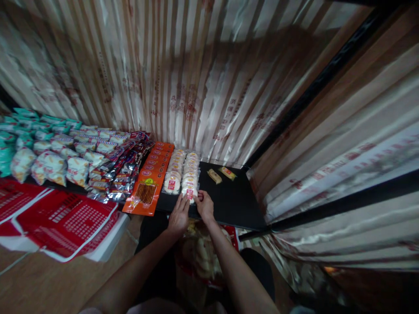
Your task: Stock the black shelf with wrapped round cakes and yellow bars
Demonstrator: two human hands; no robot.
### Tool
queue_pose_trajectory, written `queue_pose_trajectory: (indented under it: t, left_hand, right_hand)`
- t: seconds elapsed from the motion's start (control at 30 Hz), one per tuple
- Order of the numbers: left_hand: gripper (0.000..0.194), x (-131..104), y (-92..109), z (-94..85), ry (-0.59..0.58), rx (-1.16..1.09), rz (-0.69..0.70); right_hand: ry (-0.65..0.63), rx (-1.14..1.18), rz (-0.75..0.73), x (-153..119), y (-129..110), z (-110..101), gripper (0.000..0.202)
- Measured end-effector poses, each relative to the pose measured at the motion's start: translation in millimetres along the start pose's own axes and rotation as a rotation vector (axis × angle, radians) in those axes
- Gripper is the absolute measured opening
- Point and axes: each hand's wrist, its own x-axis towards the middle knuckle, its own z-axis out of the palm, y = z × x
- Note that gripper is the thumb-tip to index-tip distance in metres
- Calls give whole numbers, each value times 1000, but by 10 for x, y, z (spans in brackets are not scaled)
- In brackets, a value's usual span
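Two rows of round white crackers in clear wrappers lie overlapped on a black shelf [229, 205]. At the front end of the right row [190, 179] both hands meet the nearest wrapped cracker [189, 193]. My left hand [179, 214] lies along its near left edge with fingers stretched out. My right hand [204, 206] pinches its right edge between thumb and fingers. The left row [172, 182] is untouched beside it. Below the hands, a large bag of wrapped crackers [199, 253] stands open between the legs.
Orange packets [144, 189], dark shiny packets [121, 174], white snack bags [54, 168] and green bags [6, 152] line the shelf leftward. Two small yellowish packets [214, 176] lie at the right. Red baskets [75, 222] stand below left. Striped sheeting [203, 87] hangs behind.
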Motion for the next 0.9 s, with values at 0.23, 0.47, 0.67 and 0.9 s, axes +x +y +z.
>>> queue_pose_trajectory:
  t: [0.23,0.47,0.67,0.9]
  left_hand:
    - [60,74,3,36,-10,-17,-25]
    - [61,132,-39,117,24,-33,-28]
    - [64,116,-42,116,56,-85,-24]
    - [59,56,-34,18,40,-102,-14]
  right_hand:
    - [13,48,-16,40,-35,51,29]
    - [21,10,-40,94,-11,117,27]
    - [52,50,-49,32,-14,128,33]
    - [108,156,-84,-290,36,5,37]
